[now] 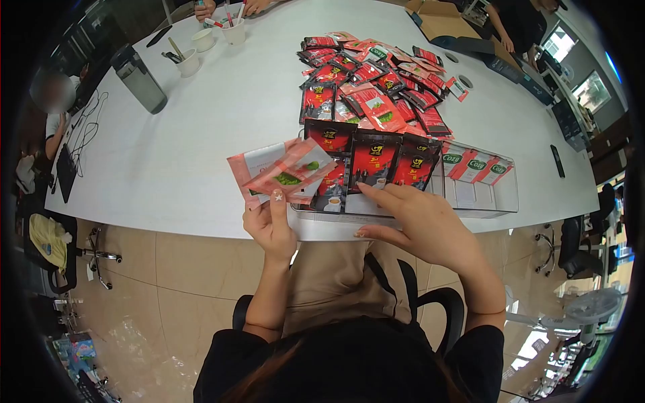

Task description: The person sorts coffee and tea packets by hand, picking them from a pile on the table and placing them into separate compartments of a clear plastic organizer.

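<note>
Pinched in my left hand [271,225] are a few pink-and-white tea sachets [290,173], fanned out and held above the left end of a clear divided box [512,185]. Black-and-red coffee sachets [373,160] stand in the box's left part. My right hand [430,225] reaches over the front of the box with its fingers apart, and its index fingertip is at a coffee sachet. That hand holds nothing I can see. In the right compartment lean several pink Cozy tea sachets [475,166]. Behind the box spreads a mixed pile of coffee and tea sachets [376,84].
On the white table [222,134] stand a grey bottle [140,80] and white cups [234,32] with pens. A black pen-like object [557,161] lies at right. Open cardboard box [443,23] sits at the back, near other people. A tablet [65,173] and cables are at left.
</note>
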Available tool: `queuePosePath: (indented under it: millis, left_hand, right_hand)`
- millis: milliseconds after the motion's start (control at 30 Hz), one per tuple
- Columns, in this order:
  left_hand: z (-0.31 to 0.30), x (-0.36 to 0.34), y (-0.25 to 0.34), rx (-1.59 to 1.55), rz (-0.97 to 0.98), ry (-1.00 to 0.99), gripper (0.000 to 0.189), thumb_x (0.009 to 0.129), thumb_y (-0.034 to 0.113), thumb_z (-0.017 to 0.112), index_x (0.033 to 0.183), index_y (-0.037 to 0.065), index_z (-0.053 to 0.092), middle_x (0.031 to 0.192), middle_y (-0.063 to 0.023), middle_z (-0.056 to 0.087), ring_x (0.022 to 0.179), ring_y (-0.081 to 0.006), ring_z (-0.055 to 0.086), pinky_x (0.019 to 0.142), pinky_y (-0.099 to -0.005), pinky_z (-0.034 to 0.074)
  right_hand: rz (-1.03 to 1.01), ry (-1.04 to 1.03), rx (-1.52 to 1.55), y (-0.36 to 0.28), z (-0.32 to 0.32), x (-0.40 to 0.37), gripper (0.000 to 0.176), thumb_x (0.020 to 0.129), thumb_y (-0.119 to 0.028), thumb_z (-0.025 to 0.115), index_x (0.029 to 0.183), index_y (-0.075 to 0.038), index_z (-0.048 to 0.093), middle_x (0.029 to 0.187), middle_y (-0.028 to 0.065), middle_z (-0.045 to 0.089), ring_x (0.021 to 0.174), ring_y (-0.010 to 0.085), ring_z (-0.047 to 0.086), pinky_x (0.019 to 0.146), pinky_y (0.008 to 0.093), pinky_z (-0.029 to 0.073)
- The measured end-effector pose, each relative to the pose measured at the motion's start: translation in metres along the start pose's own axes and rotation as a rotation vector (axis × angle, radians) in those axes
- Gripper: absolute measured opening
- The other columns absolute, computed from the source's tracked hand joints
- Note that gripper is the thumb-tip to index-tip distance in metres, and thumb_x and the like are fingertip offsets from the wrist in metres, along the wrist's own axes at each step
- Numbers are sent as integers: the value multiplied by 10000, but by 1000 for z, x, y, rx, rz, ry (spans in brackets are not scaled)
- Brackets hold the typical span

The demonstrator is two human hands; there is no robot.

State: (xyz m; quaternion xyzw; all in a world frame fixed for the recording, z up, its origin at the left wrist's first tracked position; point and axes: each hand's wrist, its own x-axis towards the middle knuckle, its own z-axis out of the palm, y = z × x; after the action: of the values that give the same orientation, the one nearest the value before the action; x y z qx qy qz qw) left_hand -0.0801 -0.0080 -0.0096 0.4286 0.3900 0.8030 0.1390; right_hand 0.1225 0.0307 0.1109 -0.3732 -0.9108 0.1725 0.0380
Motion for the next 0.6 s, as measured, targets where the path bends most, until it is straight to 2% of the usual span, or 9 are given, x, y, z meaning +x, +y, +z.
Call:
queuePosePath:
  millis: [67,167,200,300,333,433,467,567,600]
  left_hand:
    - [-3,-5,-1,44,84,20,287,931,56,526,1145,-133,500,966,-164,644,778,-154,631,674,-286,525]
    - [-2,-16,13,76,44,-69,478,934,95,514,1337,-114,363,1062,-174,621,854,-180,636,727,-305,522]
    - [-2,-21,15,119,75,-66,571,916,118,532,1377,-123,296,1061,-188,622,840,-207,654,698,-330,555]
    - [5,-29,29,159,196,-198,364,854,95,629,1104,-157,547,920,-201,664,753,-235,685,623,-321,558]
    - [4,-32,31,203,169,-294,376,821,135,678,1059,-141,586,897,-185,675,775,-232,697,659,-294,545]
    - [18,-46,38,113,-71,-395,412,810,154,691,1092,-126,583,902,-156,684,804,-212,697,686,-271,530]
    - [27,-48,40,-23,-142,-372,407,838,167,663,1114,-119,575,911,-148,677,757,-192,675,647,-239,506]
    - [37,-52,37,-313,-319,-292,393,876,186,628,1122,-115,568,894,-137,667,691,-149,631,593,-210,461]
    - [41,-51,38,-250,-318,-336,345,915,181,583,1089,-117,572,813,-105,659,638,-99,587,572,-194,426]
  right_hand:
    - [-26,105,133,0,0,-3,545,829,-342,687,1278,-72,537,1040,141,604,941,285,611,747,365,498]
    - [-134,380,357,1,7,-8,478,779,-229,749,1190,-52,581,1033,127,615,900,278,624,703,353,500]
    - [-157,473,416,-7,6,-8,467,756,-183,769,1168,-55,591,1035,115,622,888,268,625,698,346,498]
    - [-245,685,545,-19,11,-8,421,721,-91,791,1102,-53,616,1001,72,647,820,212,628,658,302,488]
    - [-277,745,577,-18,13,-10,402,715,-68,793,1080,-49,624,984,58,656,792,189,629,642,284,484]
    - [-206,775,655,-6,24,-23,300,728,-32,776,997,-41,643,917,35,676,740,125,622,598,236,460]
    - [-185,752,723,1,29,-24,233,759,-1,739,975,-22,654,883,40,688,708,93,620,566,211,440]
    - [-82,619,817,15,30,-39,197,780,18,707,970,1,660,890,56,697,718,91,635,581,209,465]
    - [-98,610,832,15,26,-44,177,815,17,677,989,33,648,910,75,702,721,94,648,584,212,495]
